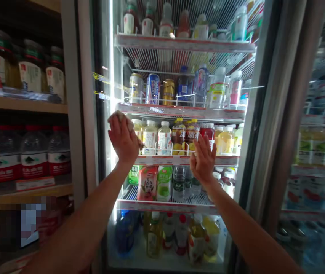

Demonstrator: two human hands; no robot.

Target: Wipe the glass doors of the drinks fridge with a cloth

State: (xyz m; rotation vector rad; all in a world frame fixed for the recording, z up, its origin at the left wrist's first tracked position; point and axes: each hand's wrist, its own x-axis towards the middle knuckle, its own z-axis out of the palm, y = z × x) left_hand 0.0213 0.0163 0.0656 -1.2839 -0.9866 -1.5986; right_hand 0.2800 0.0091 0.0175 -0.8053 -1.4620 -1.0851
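My left hand (pixel 123 141) is raised at the left side of a lit drinks fridge and holds a pale, crumpled cloth (pixel 120 116) under its fingers. The cloth appears pressed against the fridge's glass door, where faint reflections show. My right hand (pixel 204 161) is up on the right side, empty, palm forward and fingers stretched out. Whether it touches the glass I cannot tell. Behind the hands, iced tea bottles (pixel 178 136) and white-labelled bottles (pixel 164 137) stand on the middle shelf.
Wire shelves with red-and-white price strips (pixel 185 45) hold cans (pixel 152 89) and bottles. Large water bottles (pixel 33 152) line a wooden shelf on the left. A metal door frame (pixel 279 114) and another stocked fridge are on the right. A pixelated patch (pixel 32 220) covers the lower left.
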